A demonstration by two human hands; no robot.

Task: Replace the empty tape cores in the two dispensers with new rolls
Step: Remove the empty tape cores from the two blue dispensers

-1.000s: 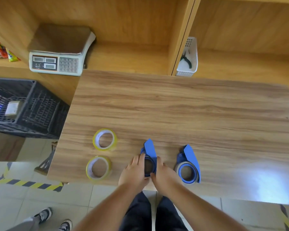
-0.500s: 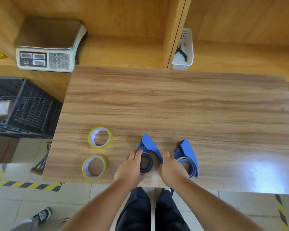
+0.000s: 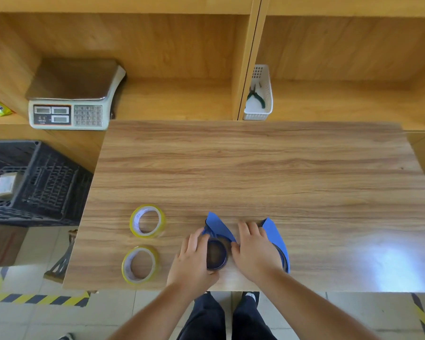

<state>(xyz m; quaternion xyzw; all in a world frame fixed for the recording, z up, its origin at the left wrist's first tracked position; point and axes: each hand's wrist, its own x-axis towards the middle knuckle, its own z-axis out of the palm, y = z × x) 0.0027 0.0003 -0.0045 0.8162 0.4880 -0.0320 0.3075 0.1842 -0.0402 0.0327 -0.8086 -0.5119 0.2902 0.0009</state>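
Observation:
Two blue tape dispensers lie near the table's front edge. The left dispenser (image 3: 219,229) has a dark empty core (image 3: 216,253) in its ring. My left hand (image 3: 193,260) grips that ring from the left. My right hand (image 3: 255,251) presses its thumb against the same dispenser's right side, while its palm covers much of the right dispenser (image 3: 275,235). Two new yellow-edged tape rolls lie flat to the left, one farther back (image 3: 134,222) and one nearer the edge (image 3: 125,266).
The wooden table (image 3: 255,168) stands against a shelf unit holding a weighing scale (image 3: 71,99) and a white basket (image 3: 265,111) with pliers. A black plastic crate (image 3: 39,182) stands to the table's left. My legs are under the front edge.
My right hand slid rightward from the left dispenser's ring and now lies over the right dispenser. The left dispenser turned slightly in my left hand. The rolls stayed put.

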